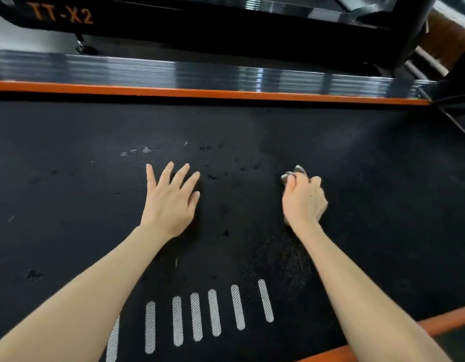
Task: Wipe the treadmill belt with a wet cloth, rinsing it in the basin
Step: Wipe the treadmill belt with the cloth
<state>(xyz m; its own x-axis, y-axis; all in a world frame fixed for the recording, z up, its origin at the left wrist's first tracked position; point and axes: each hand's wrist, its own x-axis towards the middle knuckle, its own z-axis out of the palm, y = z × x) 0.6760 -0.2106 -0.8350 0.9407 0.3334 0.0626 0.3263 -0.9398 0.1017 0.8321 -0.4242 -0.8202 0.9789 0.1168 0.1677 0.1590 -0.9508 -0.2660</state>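
The black textured treadmill belt fills most of the head view, with white stripes near the bottom and small pale and dark specks in its middle. My left hand lies flat on the belt, fingers spread, holding nothing. My right hand is closed around a bunched grey cloth, pressing it onto the belt; only a small fold of the cloth shows past my fingers. A slightly shiny damp patch lies on the belt below my right wrist. No basin is in view.
An orange trim strip and a ribbed silver side rail border the belt's far side. Behind them stands another black machine marked TT-X2. A second orange strip runs at the bottom right.
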